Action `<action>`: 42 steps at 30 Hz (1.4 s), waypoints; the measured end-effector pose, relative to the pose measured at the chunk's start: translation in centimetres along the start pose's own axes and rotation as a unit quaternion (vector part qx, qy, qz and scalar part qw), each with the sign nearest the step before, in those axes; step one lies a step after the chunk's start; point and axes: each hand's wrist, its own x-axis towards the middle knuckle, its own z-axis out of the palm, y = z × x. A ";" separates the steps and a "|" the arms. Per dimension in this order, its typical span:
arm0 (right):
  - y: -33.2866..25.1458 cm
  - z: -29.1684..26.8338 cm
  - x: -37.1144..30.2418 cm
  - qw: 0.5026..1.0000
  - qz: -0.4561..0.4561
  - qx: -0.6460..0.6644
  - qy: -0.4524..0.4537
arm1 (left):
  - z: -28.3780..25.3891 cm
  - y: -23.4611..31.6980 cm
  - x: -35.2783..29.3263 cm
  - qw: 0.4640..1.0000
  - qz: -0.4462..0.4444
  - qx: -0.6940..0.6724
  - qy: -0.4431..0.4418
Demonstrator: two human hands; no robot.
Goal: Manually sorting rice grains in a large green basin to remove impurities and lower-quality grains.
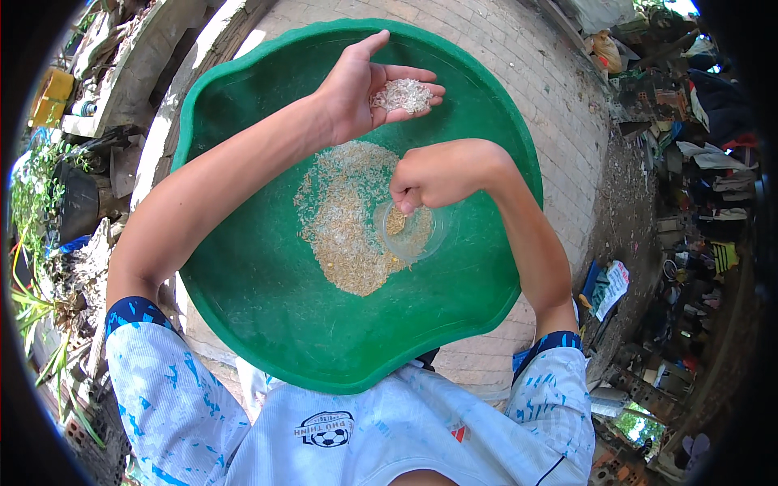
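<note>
My left hand [354, 91] is held palm up over the far part of a large green basin [275, 332], its fingers stretched out under a small heap of white rice grains [403, 95]. Below it, a pile of tan husked-looking grain mixed with whiter grains [347, 235] lies spread on the basin's bottom. At the pile's right edge is a clear round plastic cup [435, 239] with some tan grains inside. My right hand [444, 173] is bent down over the cup's rim with its fingers pinched together. What the fingertips hold, if anything, is hidden.
The basin's near edge, dented inward, reaches my shirt. Around it is paved brick floor [567, 162]. Plants [49, 300] and rubble line the left side. A blue and white packet [608, 287] lies at right, before a cluttered heap of household things.
</note>
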 end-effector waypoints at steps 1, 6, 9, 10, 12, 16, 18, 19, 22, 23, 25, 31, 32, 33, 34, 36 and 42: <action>-0.1 0.0 0.0 1.000 0.000 0.000 0.000 | 0.0 0.0 0.0 1.000 -0.002 0.001 -0.002; -0.6 0.3 -0.2 0.999 0.046 -0.021 -0.001 | 0.0 0.0 0.1 1.000 -0.007 -0.010 -0.003; -1.4 0.2 -0.4 0.997 0.067 -0.032 -0.002 | 0.0 0.0 0.1 1.000 -0.004 -0.004 -0.012; -1.5 0.3 -0.3 0.997 0.067 -0.032 -0.003 | -0.1 0.0 0.1 1.000 0.003 0.002 -0.012; -1.6 0.6 0.0 0.993 0.090 -0.071 -0.022 | -0.2 0.0 0.2 1.000 0.009 0.006 -0.011; -1.9 0.9 -0.3 0.992 0.099 -0.079 0.000 | 0.0 0.1 0.1 1.000 0.011 0.009 -0.012; -2.3 0.7 -0.5 0.989 0.121 -0.079 0.006 | 0.0 0.0 0.1 1.000 0.013 0.013 -0.013; -2.2 0.7 -0.5 0.989 0.122 -0.078 0.006 | 0.0 0.0 0.1 1.000 0.014 0.019 -0.018; -1.8 0.8 -0.5 0.991 0.111 -0.073 0.028 | 0.0 -0.1 0.1 0.999 0.016 0.026 -0.019; -1.7 0.8 -0.4 0.990 0.113 -0.074 0.028 | 0.0 -0.1 0.1 0.999 0.017 0.027 -0.017; -1.7 0.7 -0.4 0.990 0.116 -0.073 0.027 | 0.0 0.0 -0.1 1.000 0.010 0.024 -0.017; -1.4 0.5 -0.2 0.990 0.124 -0.061 0.030 | 0.0 0.0 -0.1 0.999 0.004 0.025 -0.021; -1.4 0.5 -0.1 0.988 0.131 -0.069 0.049 | 0.0 0.0 -0.1 0.999 0.003 0.025 -0.021; -1.5 0.6 -0.1 0.985 0.139 -0.077 0.067 | 0.0 0.0 -0.1 0.999 0.003 0.025 -0.021; -1.4 0.8 -0.1 0.985 0.139 -0.077 0.066 | 0.0 0.0 -0.1 0.999 0.004 0.031 -0.023; -1.3 1.1 -0.1 0.985 0.130 -0.081 0.077 | 0.1 0.0 -0.1 0.999 0.004 0.036 -0.024; -0.3 1.0 -0.4 0.977 0.117 -0.089 0.154 | -0.2 0.3 0.0 0.998 0.002 0.044 -0.036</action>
